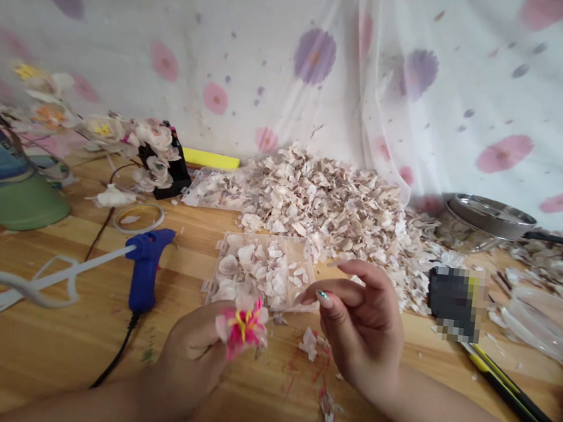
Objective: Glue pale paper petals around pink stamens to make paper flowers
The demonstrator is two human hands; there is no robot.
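Note:
My left hand [199, 347] is closed around the base of a small pink flower [244, 328] with a yellow centre and a few pale petals. To its right, my right hand [363, 323] is raised above the table with its fingers apart, and nothing shows between them. Its fingertips are near the right edge of a clear plastic box [219, 258] that holds loose whitish petals [255, 269]. Behind the box rises a large heap of dry pale petals [333, 200].
A blue glue gun [144, 277] with a white stick and black cord lies left. Further left are a green container [35, 202] and finished flowers [155, 147]. On the right are a black-and-yellow tool [509, 389], a metal pan [492, 216] and a clear plastic dish [546, 326].

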